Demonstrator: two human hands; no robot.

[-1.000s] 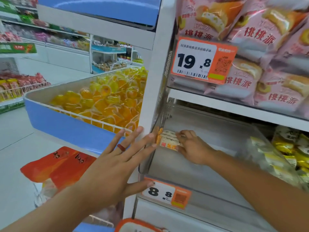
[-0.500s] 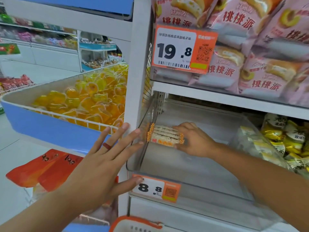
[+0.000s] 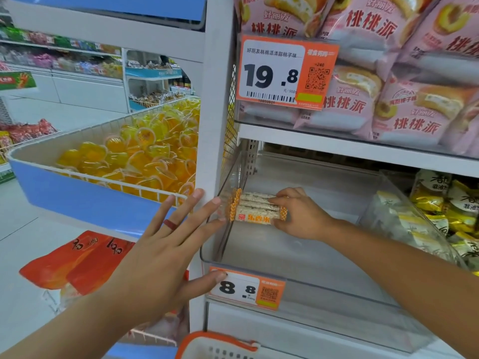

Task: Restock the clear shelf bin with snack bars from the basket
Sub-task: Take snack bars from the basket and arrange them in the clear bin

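Clear shelf bin [image 3: 298, 257], transparent plastic, on the middle shelf; landmark for all entries. Inside it, against its left wall toward the rear: snack bars [image 3: 256, 209], a small stack of pale rice bars in clear wrappers with orange checked ends. Right hand [image 3: 298, 216]: reaches into the bin from the right, fingers and thumb curled round the right end of the stack, grasping it. Left hand [image 3: 166, 244]: outside the bin at its left, fingers straight and spread, fingertips laid against the bin's left wall and the white upright, thumb at the orange price tag [image 3: 246, 288] marked 8.8 on the bin's front edge; a red ring [image 3: 169, 224] on one finger. Basket [image 3: 217, 345], orange rim, below the bin's front. Pink pie packs [image 3: 388, 73] on the shelf above the bin. Yellow jelly cups [image 3: 134, 156] in a blue tub left of the bin. Yellow-wrapped packs [image 3: 440, 216] right of the bin.
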